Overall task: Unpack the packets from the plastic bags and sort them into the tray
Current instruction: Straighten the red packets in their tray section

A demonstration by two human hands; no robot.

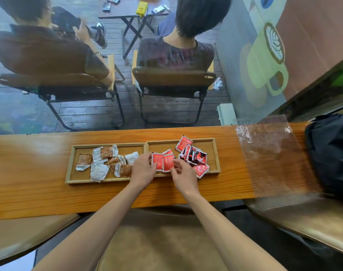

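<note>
A two-compartment wooden tray (147, 144) lies on the wooden counter. Its left compartment holds several brown-and-white packets (106, 162). Its right compartment holds several red packets (195, 155). My left hand (143, 169) hovers over the tray's divider and pinches a red packet (157, 160) by its left edge. My right hand (183, 174) pinches a second red packet (168, 162) beside the first, with curled fingers at its lower right corner. Both held packets are above the left part of the right compartment. A clear plastic bag (272, 153) lies flat to the right of the tray.
The wooden counter (29, 173) runs left to right. A black bag (331, 153) sits at its right end, touching the plastic bag. Beyond a glass pane, two people sit on folding chairs with their backs turned. Brown seats are below the counter.
</note>
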